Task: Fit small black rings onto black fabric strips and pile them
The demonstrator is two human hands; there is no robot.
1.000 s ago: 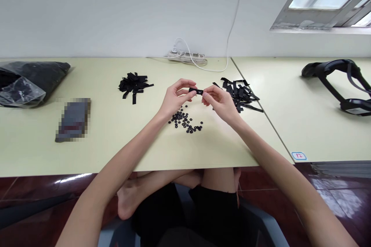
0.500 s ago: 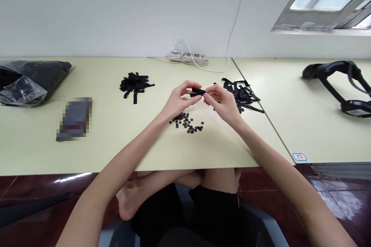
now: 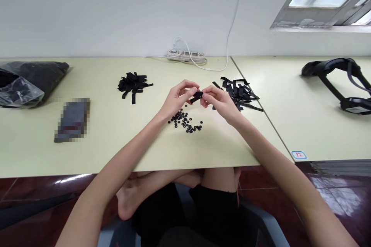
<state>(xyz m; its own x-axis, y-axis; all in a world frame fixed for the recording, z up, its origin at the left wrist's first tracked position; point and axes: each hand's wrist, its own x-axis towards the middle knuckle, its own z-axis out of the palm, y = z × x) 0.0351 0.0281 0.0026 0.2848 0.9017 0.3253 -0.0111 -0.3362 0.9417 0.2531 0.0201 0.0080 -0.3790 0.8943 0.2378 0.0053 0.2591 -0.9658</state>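
My left hand [image 3: 176, 98] and my right hand [image 3: 218, 100] meet above the pale table [image 3: 116, 139], both pinching one short black strap piece [image 3: 197, 96] between thumb and fingers. Right under them lies a scatter of several small black rings [image 3: 185, 121]. A loose heap of black strap pieces [image 3: 239, 93] lies just right of my right hand. A smaller heap of black strap pieces [image 3: 133, 83] lies to the left, farther back.
A plastic bag of black stuff [image 3: 26, 81] sits at the far left, a blurred flat object [image 3: 72, 119] near it. A white power strip [image 3: 187, 56] with its cable lies by the wall. A black headset [image 3: 342, 85] rests on the adjoining table at right.
The strap piece has tilted, its left end lower, and both hands have dropped slightly toward the rings while the fingers reworked their pinch.
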